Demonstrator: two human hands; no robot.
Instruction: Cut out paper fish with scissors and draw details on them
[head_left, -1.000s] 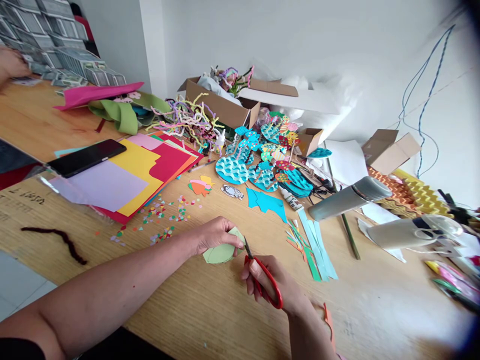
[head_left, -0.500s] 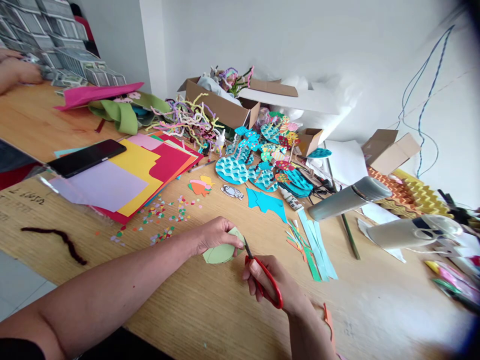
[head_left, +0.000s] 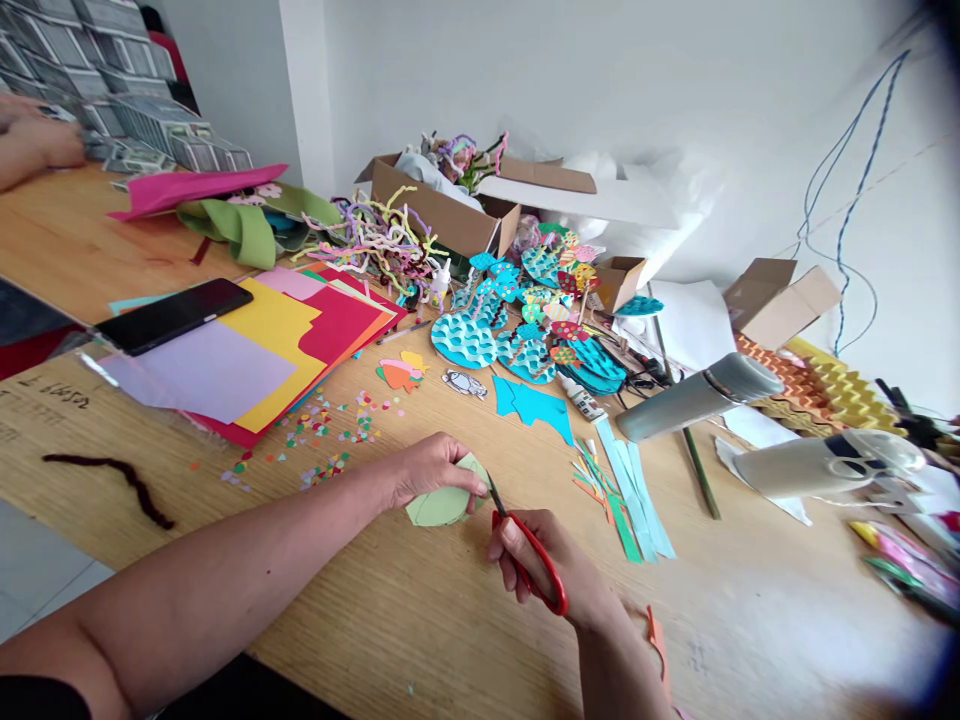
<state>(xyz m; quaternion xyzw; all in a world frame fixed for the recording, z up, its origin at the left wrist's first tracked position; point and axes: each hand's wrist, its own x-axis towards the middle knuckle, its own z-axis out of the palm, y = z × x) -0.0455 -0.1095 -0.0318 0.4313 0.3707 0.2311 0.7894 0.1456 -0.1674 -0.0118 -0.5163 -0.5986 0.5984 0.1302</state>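
Between the thumb and fingers of my left hand (head_left: 435,474) is a piece of light green paper (head_left: 441,507), with a curved outline on it. My right hand (head_left: 541,565) is closed around the red handles of a pair of scissors (head_left: 551,580). Their dark blades point up and away, touching or very near the paper's right edge beside my left thumb; I cannot tell whether they grip it. Beyond my hands lie a torn blue paper piece (head_left: 534,405), small fish-shaped paper cutouts (head_left: 401,372) and a white cutout with a drawing (head_left: 464,384).
Coloured paper sheets (head_left: 202,370) with a black phone (head_left: 176,315) lie left, near scattered paper dots (head_left: 330,430). Paper strips (head_left: 630,500), a grey bottle (head_left: 697,397) and a white bottle (head_left: 825,462) are right. Blue paper crafts (head_left: 465,340) stand behind. Another person's hand (head_left: 41,140) is far left.
My right hand and the scissors have shifted very slightly to the right. My left hand and the green paper look the same. The other person's hand at far left has moved a little.
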